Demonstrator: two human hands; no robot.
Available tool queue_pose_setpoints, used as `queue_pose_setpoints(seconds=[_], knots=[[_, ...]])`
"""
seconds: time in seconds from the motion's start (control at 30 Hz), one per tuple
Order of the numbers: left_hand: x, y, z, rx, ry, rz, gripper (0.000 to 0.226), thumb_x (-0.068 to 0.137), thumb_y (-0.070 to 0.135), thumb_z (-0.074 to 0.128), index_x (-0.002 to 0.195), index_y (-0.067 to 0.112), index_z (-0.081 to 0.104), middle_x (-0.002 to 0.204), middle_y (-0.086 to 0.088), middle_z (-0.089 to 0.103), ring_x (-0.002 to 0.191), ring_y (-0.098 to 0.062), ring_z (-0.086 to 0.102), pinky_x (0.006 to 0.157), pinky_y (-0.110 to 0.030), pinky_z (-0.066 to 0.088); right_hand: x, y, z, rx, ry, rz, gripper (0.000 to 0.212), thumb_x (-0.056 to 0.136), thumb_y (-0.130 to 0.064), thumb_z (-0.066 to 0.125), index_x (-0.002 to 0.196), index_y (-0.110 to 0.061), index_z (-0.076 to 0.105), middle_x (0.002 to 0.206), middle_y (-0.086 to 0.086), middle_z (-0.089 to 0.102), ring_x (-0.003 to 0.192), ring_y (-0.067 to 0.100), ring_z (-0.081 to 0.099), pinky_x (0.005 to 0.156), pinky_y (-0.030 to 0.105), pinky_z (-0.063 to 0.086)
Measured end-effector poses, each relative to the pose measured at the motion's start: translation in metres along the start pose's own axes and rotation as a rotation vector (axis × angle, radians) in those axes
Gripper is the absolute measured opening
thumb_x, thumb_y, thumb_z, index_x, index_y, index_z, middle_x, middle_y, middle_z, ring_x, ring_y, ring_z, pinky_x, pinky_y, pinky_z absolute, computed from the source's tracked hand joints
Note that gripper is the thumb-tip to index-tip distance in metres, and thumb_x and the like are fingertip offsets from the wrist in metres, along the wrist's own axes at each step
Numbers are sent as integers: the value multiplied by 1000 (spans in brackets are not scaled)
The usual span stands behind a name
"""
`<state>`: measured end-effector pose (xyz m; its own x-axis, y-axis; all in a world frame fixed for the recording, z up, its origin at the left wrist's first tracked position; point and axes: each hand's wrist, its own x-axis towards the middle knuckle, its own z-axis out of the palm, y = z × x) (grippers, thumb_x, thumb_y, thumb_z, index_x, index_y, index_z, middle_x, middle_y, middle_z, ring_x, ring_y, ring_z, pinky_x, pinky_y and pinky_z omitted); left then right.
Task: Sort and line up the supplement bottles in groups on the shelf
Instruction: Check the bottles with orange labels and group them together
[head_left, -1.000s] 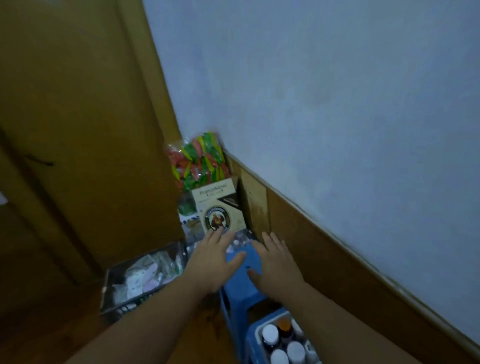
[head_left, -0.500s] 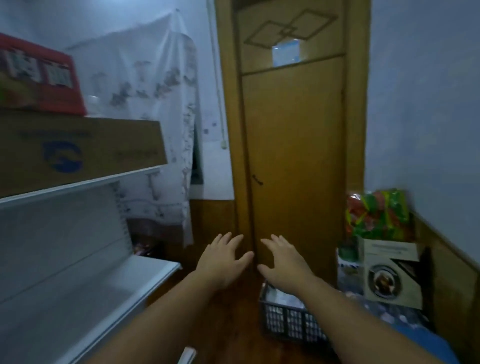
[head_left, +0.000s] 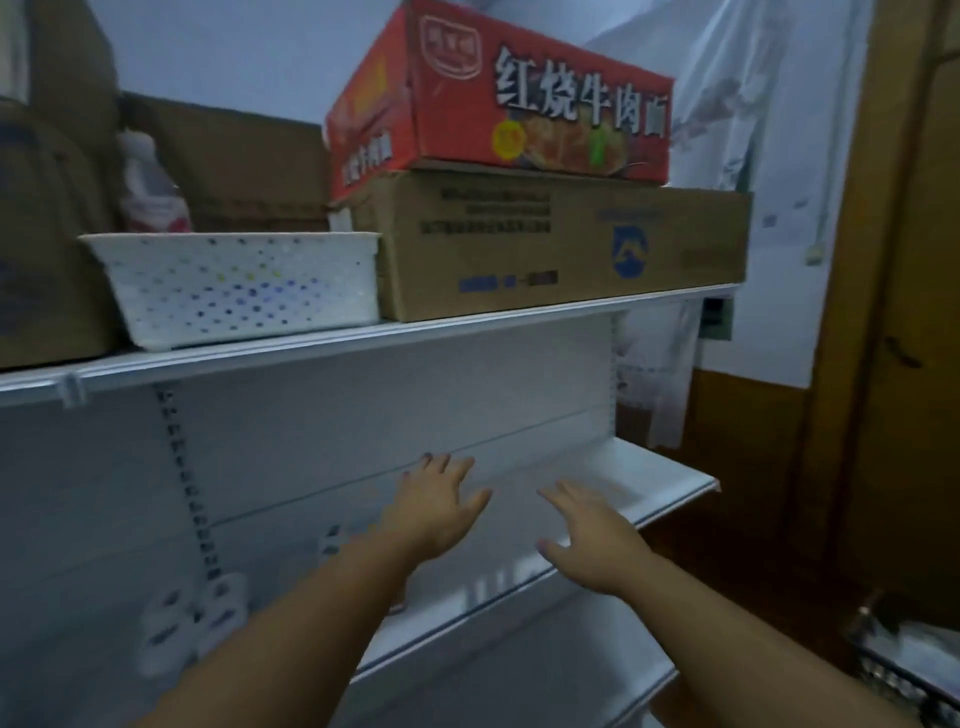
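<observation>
A white metal shelf (head_left: 670, 480) fills the left and middle of the head view. My left hand (head_left: 434, 506) and my right hand (head_left: 592, 538) reach out over its middle board, fingers spread, holding nothing. Several white supplement bottles (head_left: 192, 623) stand blurred at the left of that board, beside my left forearm. A few more blurred white bottles (head_left: 493, 587) show between my two wrists near the shelf's front edge.
On the upper board sit a white perforated basket (head_left: 234, 280), a brown carton (head_left: 561, 244) with a red noodle box (head_left: 498, 98) on it, and a plastic bottle (head_left: 148, 187). A wooden door (head_left: 893, 312) is at right, a dark crate (head_left: 904, 665) low right.
My view has swung left from the blue stool and crate of bottles, past the door, onto the white shelf. Both hands stayed out in front, empty and spread.
</observation>
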<state>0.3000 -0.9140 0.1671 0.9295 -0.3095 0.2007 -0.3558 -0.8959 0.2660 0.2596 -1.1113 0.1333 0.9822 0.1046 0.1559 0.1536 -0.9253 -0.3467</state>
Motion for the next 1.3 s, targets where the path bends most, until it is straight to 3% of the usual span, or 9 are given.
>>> queue_pose_setpoints(seconds=[0.3,0.47,0.57,0.67,0.83,1.0,1.1,1.2,1.3], knots=[[-19,-141,-25,-8,6,-325,58,97,51,26,149,28,18,159,-1,13,146,-21,9,119,-34,11,99,-96,73,112,-135,-278,69,91,-39,52,150,-28,18,160,-1,10,147,17,5,116,35,18],[-21,-173,-19,-37,-13,-472,55,100,46,25,150,27,13,160,0,8,147,-18,6,118,-30,6,163,-127,105,191,-242,-359,64,95,-41,48,150,-26,20,158,-1,18,144,18,19,116,29,19],[-21,-184,-17,-63,13,-543,55,99,47,26,150,29,13,159,3,9,147,-15,7,117,-28,7,198,-140,121,266,-325,-380,50,97,-26,46,145,-23,33,150,4,36,134,22,38,109,27,32],[-23,-192,-12,-85,40,-571,56,98,47,28,150,30,15,159,6,11,146,-12,9,117,-27,8,226,-147,140,164,-435,-526,54,92,-3,44,144,-19,37,152,6,32,137,22,34,112,28,27],[-24,-203,-7,-121,46,-577,54,97,48,30,148,32,19,158,7,14,145,-12,13,118,-29,12,254,-148,170,42,-540,-629,51,93,-2,47,142,-13,41,151,6,35,137,21,35,108,25,26],[-16,-213,0,-200,48,-533,53,97,49,30,147,33,21,158,8,16,145,-10,12,119,-29,12,263,-149,191,133,-448,-623,33,92,-13,54,125,-11,57,131,10,56,119,24,52,95,29,41],[-12,-215,1,-241,59,-504,53,97,51,31,146,35,22,158,8,14,145,-9,12,118,-27,11,262,-149,191,187,-378,-598,29,91,-15,57,119,-10,61,125,10,60,116,24,54,94,26,41],[-6,-213,-10,-279,144,-453,50,97,46,34,145,33,26,156,8,20,144,-6,14,113,-21,11,262,-150,165,369,-187,-498,24,89,-15,62,112,-8,66,118,9,64,111,23,57,87,19,39],[-3,-204,-25,-449,279,-418,41,98,38,40,139,32,39,147,11,37,133,-4,33,106,-15,21,256,-150,118,672,-6,-332,13,86,-14,67,98,-12,70,102,6,68,99,22,62,84,24,44]])
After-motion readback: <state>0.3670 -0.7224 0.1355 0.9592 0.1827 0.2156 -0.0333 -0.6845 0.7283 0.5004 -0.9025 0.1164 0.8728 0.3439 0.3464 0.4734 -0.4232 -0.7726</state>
